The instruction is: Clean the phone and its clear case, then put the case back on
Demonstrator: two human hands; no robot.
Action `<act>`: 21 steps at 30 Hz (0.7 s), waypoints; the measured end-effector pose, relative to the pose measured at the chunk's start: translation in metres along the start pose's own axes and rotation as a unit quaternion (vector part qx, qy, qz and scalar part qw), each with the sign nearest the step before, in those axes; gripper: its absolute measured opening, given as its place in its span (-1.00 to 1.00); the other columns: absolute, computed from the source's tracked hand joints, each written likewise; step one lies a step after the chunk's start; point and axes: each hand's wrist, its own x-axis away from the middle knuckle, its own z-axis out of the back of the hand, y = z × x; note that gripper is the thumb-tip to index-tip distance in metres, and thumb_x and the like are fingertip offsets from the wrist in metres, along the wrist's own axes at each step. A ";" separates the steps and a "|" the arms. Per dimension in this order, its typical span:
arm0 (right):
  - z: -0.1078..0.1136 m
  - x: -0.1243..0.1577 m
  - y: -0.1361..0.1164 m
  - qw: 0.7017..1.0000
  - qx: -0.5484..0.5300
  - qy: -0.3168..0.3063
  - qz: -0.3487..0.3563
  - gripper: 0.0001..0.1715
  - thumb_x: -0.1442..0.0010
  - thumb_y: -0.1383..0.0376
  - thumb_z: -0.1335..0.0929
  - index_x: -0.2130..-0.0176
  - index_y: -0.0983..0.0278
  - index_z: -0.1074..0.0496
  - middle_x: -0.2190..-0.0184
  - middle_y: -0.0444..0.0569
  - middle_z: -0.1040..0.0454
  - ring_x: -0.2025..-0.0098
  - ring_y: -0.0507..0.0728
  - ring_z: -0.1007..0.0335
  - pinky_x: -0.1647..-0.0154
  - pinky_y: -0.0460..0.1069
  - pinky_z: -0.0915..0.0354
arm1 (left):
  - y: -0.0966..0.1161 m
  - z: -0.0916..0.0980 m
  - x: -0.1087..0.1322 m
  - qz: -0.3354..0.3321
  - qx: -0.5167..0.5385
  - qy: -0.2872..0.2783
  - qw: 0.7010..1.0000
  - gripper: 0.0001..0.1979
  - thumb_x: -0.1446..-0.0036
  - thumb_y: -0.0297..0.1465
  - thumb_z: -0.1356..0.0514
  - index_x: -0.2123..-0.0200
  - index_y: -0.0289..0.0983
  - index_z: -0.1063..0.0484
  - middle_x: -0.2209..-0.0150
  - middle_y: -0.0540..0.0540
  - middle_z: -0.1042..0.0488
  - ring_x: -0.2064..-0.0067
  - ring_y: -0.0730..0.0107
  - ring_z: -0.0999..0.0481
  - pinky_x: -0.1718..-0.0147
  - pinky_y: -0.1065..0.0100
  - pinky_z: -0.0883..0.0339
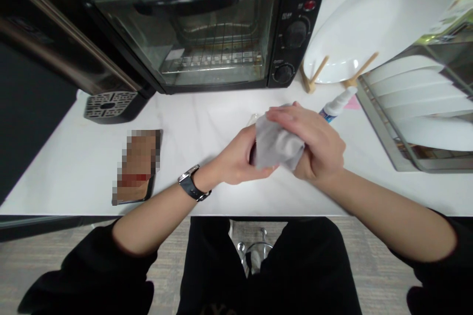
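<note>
My left hand (240,155), with a watch on the wrist, is closed round a small dark-edged item that is mostly hidden, so its kind does not show. A grey cloth (275,142) lies over that item. My right hand (314,142) grips the cloth from the right, fingers bent over its top. Both hands are above the white counter (207,123), close together. Just behind my left hand, a bit of something clear (253,119) shows. Beyond my right hand is a spray bottle (336,105) with a white top and blue label, its lower part hidden by the hand.
A black toaster oven (221,39) stands at the back. Large white plates (369,19) lean in a wooden rack (316,76), and more dishes (424,103) fill a metal rack at right. A phone-like slab (138,165), pixelated, lies left, near a black drip tray (110,107).
</note>
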 end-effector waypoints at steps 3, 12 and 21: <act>-0.001 0.002 0.005 0.998 -0.009 0.005 -0.064 -0.45 -0.45 0.41 -0.23 -0.31 0.25 -0.52 -0.10 0.05 -0.72 -0.16 0.21 -0.68 -0.24 0.18 -0.59 | 0.001 0.003 0.002 -0.005 -0.019 -0.010 1.000 -0.50 0.01 -0.22 -0.50 0.07 -0.21 -0.39 0.23 0.00 -0.45 0.27 0.34 -0.38 0.28 0.24 -0.31; 0.002 -0.001 0.001 0.999 -0.004 -0.006 -0.044 -0.46 -0.48 0.35 -0.19 -0.31 0.19 -0.49 -0.12 0.03 -0.71 -0.21 0.22 -0.67 -0.20 0.22 -0.62 | -0.006 0.003 0.001 -0.007 -0.027 0.003 1.000 -0.53 0.03 -0.23 -0.50 0.11 -0.20 -0.41 0.27 0.03 -0.43 0.29 0.35 -0.36 0.22 0.21 -0.36; 0.012 -0.007 -0.007 0.997 -0.025 -0.062 0.048 -0.51 -0.46 0.31 -0.23 -0.28 0.29 -0.48 -0.05 0.10 -0.73 -0.17 0.22 -0.70 -0.28 0.18 -0.61 | -0.007 -0.001 -0.004 -0.034 0.022 -0.032 0.999 -0.65 -0.02 -0.38 -0.49 0.18 -0.21 -0.44 0.28 0.03 -0.48 0.25 0.33 -0.47 0.18 0.23 -0.46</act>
